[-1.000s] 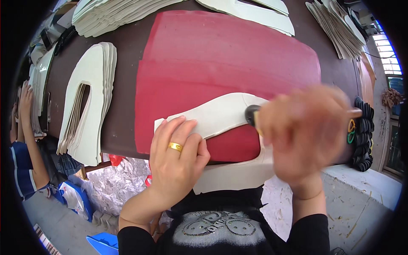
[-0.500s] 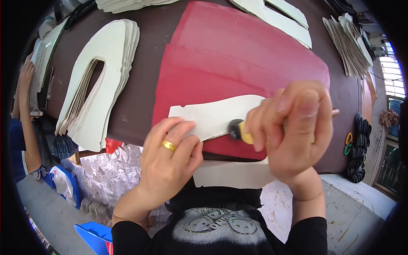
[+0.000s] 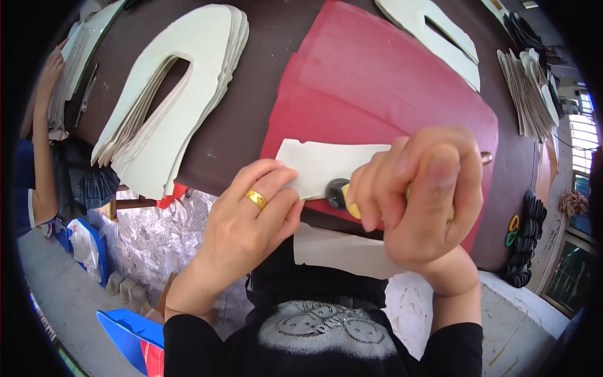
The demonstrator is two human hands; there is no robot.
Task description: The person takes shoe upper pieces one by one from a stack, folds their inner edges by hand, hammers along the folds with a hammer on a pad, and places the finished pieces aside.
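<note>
A white, notched, flat cut piece (image 3: pixel 314 164) lies on the dark red sheet (image 3: pixel 377 75) in front of me. My left hand (image 3: pixel 248 210), a gold ring on one finger, has its fingers bent and closed on the piece's left end. Closed in a fist, my right hand (image 3: pixel 424 195) grips a tool with a rounded black head (image 3: pixel 336 193) and a yellow neck. A brown tip of the tool pokes out on the fist's far right side. The head is at the piece's lower edge, close to my left fingertips. My right hand hides the piece's right end.
Stacked white U-shaped pieces (image 3: pixel 188 63) lie left on the brown table (image 3: pixel 251 94); similar ones (image 3: pixel 433 31) lie at the back. More pale stacks (image 3: pixel 527 94) stand at the far right. Another white piece (image 3: pixel 339 251) hangs below the table edge. Another person's arm (image 3: pixel 44 113) reaches in at left.
The view has shifted, so the table things appear farther right. My right hand and the tool's black head have moved left along the piece, nearer my left fingers. Both hands keep their grip.
</note>
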